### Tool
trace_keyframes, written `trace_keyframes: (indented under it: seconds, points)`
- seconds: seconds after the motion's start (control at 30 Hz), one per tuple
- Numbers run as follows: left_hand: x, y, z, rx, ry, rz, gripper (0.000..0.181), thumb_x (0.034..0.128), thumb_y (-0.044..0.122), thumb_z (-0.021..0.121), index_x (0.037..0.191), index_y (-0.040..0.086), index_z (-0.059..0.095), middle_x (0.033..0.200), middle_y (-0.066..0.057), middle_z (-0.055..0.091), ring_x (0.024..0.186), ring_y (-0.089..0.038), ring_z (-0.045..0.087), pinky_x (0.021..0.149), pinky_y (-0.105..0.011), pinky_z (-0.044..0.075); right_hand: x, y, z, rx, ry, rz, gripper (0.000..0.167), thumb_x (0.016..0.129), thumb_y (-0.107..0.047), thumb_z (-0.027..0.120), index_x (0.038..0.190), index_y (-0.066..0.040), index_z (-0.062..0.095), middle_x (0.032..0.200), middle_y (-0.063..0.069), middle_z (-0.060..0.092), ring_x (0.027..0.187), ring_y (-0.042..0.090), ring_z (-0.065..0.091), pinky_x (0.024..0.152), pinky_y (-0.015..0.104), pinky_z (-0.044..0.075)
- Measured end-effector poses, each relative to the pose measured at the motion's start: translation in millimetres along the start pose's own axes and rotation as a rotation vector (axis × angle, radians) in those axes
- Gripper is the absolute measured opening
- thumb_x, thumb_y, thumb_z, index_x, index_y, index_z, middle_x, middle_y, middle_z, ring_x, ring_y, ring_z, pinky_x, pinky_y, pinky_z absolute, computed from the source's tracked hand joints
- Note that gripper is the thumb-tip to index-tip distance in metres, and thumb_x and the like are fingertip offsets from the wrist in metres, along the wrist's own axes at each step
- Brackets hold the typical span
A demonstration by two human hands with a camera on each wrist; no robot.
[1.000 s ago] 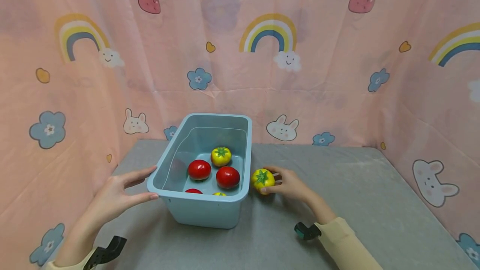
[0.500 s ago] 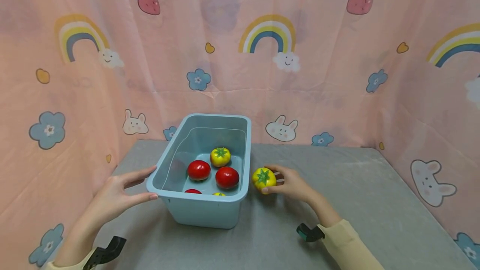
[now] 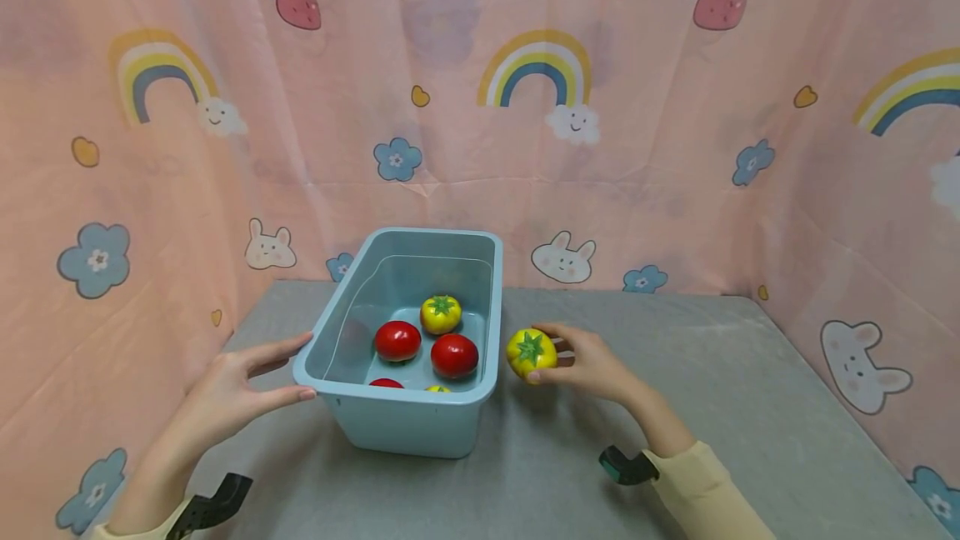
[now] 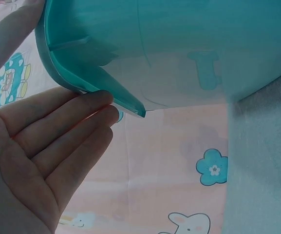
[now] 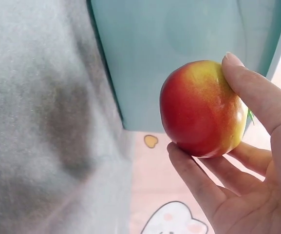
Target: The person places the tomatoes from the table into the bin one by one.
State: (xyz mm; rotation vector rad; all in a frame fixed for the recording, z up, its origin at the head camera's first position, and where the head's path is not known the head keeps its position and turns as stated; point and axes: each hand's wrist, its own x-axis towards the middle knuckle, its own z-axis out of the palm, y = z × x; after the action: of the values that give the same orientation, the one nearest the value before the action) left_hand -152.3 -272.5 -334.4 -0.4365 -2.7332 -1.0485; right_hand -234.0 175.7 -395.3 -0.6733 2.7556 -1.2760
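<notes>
A yellow-and-red tomato (image 3: 531, 354) with a green star-shaped top is pinched between the thumb and fingers of my right hand (image 3: 592, 362). It hangs above the table just right of a light blue bin (image 3: 408, 423), and its red underside shows in the right wrist view. Inside the bin lie a yellow tomato (image 3: 441, 315), two red tomatoes (image 3: 397, 341) in plain sight, and more partly hidden by the front wall. My left hand (image 3: 225, 394) touches the bin's rim at the near left corner, thumb in front, fingers straight along the side.
The bin stands on a grey cloth-covered table (image 3: 660, 357), its rim well above the tomatoes. A pink patterned curtain (image 3: 465, 140) closes off the back and both sides. Dark wrist cameras (image 3: 628, 467) sit at both cuffs.
My right hand has risen slightly and shifted a little right, carrying the tomato up from beside the bin. The left hand and the bin have stayed in place.
</notes>
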Motion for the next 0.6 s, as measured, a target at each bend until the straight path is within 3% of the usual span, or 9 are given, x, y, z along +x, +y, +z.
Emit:
trace_keyframes:
  seconds: [0.33,0.6]
  points:
    - [-0.1,1.0,-0.1,-0.011,-0.006,-0.013,0.069,0.0737,0.046,0.077,0.134,0.02,0.056,0.128,-0.007,0.062,0.115,-0.038,0.059,0.084,-0.054,0.053,-4.0,-11.9,-8.0,-0.025,0.008,-0.034,0.074,0.075,-0.04,0.079,0.135,-0.01,0.05,0.131,0.009,0.056,0.106,0.027,0.06,0.084,0.034,0.056]
    - [-0.7,-0.2,-0.7,0.003,-0.007,-0.008,0.067,0.0737,0.047,0.077,0.134,0.025,0.056,0.128,-0.003,0.062,0.115,-0.034,0.06,0.086,-0.05,0.053,-6.2,-18.9,-11.3,-0.031,0.009,-0.052,0.075,0.075,-0.04,0.079,0.136,-0.009,0.049,0.131,0.01,0.056,0.108,0.029,0.06,0.086,0.043,0.055]
